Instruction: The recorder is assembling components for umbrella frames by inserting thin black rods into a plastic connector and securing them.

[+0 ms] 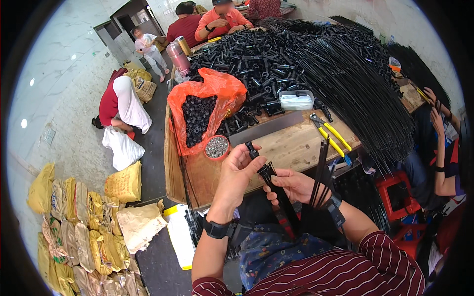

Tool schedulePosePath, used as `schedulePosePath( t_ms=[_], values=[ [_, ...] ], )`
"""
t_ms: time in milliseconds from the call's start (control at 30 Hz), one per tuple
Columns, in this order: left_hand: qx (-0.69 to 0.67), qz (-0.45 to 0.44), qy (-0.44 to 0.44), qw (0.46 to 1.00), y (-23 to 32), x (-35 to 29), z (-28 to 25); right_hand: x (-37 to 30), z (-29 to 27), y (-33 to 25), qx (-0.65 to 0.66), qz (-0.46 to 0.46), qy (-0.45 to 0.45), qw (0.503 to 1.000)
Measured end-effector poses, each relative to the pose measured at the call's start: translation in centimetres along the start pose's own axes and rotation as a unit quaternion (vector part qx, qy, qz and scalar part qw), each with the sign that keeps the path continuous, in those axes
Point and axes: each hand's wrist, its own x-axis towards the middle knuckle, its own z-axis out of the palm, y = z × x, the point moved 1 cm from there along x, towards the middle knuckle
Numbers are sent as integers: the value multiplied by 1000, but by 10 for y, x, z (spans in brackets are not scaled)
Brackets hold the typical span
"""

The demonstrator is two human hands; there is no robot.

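Note:
My left hand is closed, thumb and fingers pinching a short black tubular plastic part that points up and away. Close beside it, my right hand is wrapped round a dark ribbed cylindrical piece, whose lower end runs down toward my lap. Several thin black rods rise near my right wrist; whether that hand also grips them is unclear. Both hands are just over the near edge of the wooden table. A red-rimmed bowl of small metal pieces stands closest to my left hand.
Yellow-handled pliers lie right of a metal strip. An orange plastic bag holds small black parts. Behind are a clear box, heaped black plastic parts and long black rods. Co-workers sit around; sacks line the left.

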Motion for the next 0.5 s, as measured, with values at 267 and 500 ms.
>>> schedulePosePath(
  t_ms=[267, 500],
  values=[
    [-83, -6, 3, 996, -22, -19, -2, -5, 10, -4, 4, -21, 28, 999],
    [-144, -26, -12, 989, -25, -29, 7, -4, 15, -4, -20, -20, 48, 998]
  ],
)
